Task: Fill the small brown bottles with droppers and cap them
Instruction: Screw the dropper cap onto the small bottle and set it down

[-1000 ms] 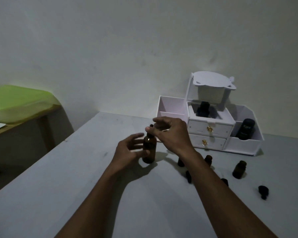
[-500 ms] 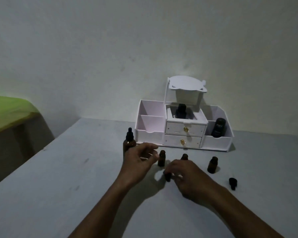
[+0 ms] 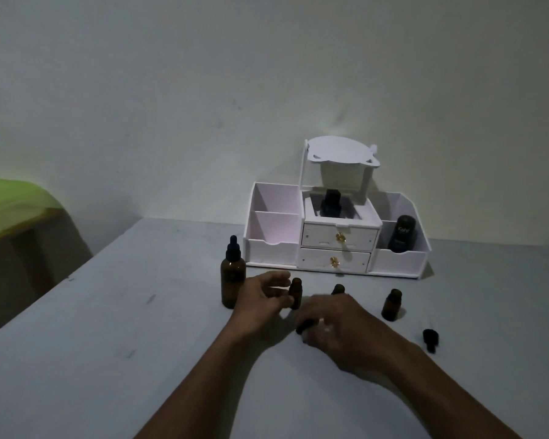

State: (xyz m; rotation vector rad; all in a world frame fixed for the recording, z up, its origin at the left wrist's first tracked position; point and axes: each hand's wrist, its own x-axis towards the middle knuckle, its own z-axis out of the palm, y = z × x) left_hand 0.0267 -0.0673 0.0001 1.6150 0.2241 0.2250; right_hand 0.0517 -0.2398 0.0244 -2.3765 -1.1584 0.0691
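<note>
Grey table (image 3: 108,359) against a plain wall (image 3: 203,90), dim light. White organiser (image 3: 336,245) at centre right of the frame, dark containers in its compartments.

- Item 1: large dropper bottle (image 3: 233,282), upright, capped, left of centre.
- Item 2: small brown bottle (image 3: 296,293), upright, uncapped, just right of item 1.
- Item 3: second small bottle (image 3: 338,289), partly hidden behind the right hand.
- Item 4: third small bottle (image 3: 392,305), uncapped, further right.
- Item 5: loose dropper cap (image 3: 430,339), lying at lower right.
- Left hand (image 3: 262,299): fingers loosely curved, thumb tip touching the small brown bottle. Whether the hold is firm cannot be told.
- Right hand (image 3: 339,327): knuckles up, fingers curled down around a black dropper cap (image 3: 303,327) on the table.

Step, as judged: lift that cap and seat it on the small brown bottle.

Advice: steady the bottle low at its base, bring the pipette straight down into the neck, then twist. Neighbouring bottles stand near and would tip easily.
</note>
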